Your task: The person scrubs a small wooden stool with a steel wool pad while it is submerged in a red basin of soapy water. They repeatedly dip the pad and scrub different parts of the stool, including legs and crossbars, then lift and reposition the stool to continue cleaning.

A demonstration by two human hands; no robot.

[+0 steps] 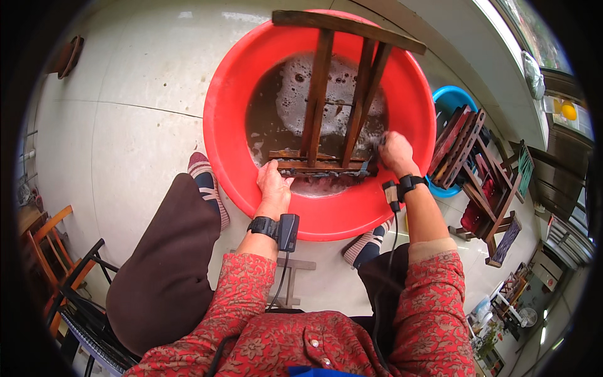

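Observation:
A red plastic tub [226,99] with brown, foamy water [297,94] stands between my feet. A wooden folding stool frame [318,94] leans in it, its upper bar across the far rim and its lower bars near the tub's near side. My left hand [274,184] grips the left end of the lower bars. At their right end is my right hand [395,151], its fingers curled round a dark, blurred thing that I cannot identify. Bits of blue-grey cord or cloth cling to the lower bar.
A blue basin [454,94] on the right holds wooden stool parts [454,146]. Beside it stand folding stools [490,202] with woven seats. Wooden [52,240] and black-framed chairs [80,292] are at the lower left. A brown pot [70,56] sits at the upper left.

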